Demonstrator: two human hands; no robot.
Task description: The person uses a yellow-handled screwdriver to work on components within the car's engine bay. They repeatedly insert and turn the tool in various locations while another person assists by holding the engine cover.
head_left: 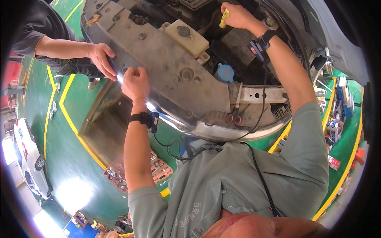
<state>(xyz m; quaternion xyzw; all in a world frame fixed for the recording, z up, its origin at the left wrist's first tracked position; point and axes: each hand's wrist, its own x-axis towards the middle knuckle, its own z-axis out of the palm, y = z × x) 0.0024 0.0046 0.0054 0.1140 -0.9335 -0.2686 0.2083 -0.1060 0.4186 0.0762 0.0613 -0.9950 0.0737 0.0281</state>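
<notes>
the engine bay [222, 49] lies open before you, with a dusty dark cover panel [166, 75] along its front edge. on the floor to your left, an open tool case [162, 170] holds pieces too small to tell. behind the panel sits a cream tank [194, 41], a black cap [183, 31] on it and its contents hidden. your right hand [238, 16] is over the bay's far right part, fingers closed; your left hand [135, 83], fingers curled, is at the panel's front edge, and whether it grips anything you cannot tell. a co-worker's hand [102, 59] is just beside it. red-handled scissors [237, 105] lie near the bay's front right corner, a blue cap [226, 72] near their tips. a small yellow piece [224, 18] pokes from your right fingers, on their left side.
</notes>
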